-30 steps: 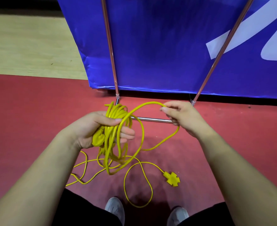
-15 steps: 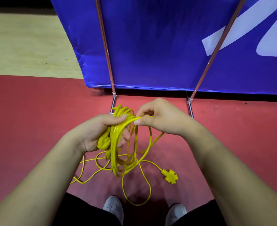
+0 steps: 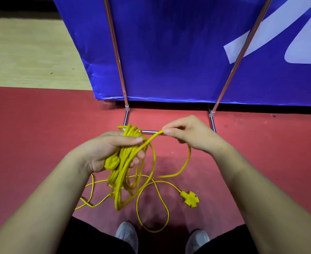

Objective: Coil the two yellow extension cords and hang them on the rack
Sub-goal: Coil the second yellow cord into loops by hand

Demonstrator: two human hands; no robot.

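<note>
My left hand [image 3: 112, 149] grips a bundle of yellow extension cord loops [image 3: 127, 162], with a yellow plug [image 3: 111, 162] pressed against the palm. My right hand [image 3: 189, 133] pinches a strand of the same cord [image 3: 154, 136] just right of the bundle. From there the cord drops in a curve to the red floor. Loose cord lies in loops below my hands and ends in a cross-shaped yellow socket [image 3: 189, 198]. The metal rack [image 3: 125, 99] stands just behind my hands, its base bar [image 3: 150, 132] partly hidden by the bundle.
A blue banner [image 3: 169, 52] hangs behind the rack's two slanted poles [image 3: 240, 55]. The floor is red mat [image 3: 32, 134] with pale wood [image 3: 22, 52] at the far left. My two grey shoes [image 3: 127, 235] stand at the bottom edge, close to the loose loop.
My right hand laid a loop onto the bundle, then slid right along the cord and now pinches a new strand. The socket end has crept slightly closer.
</note>
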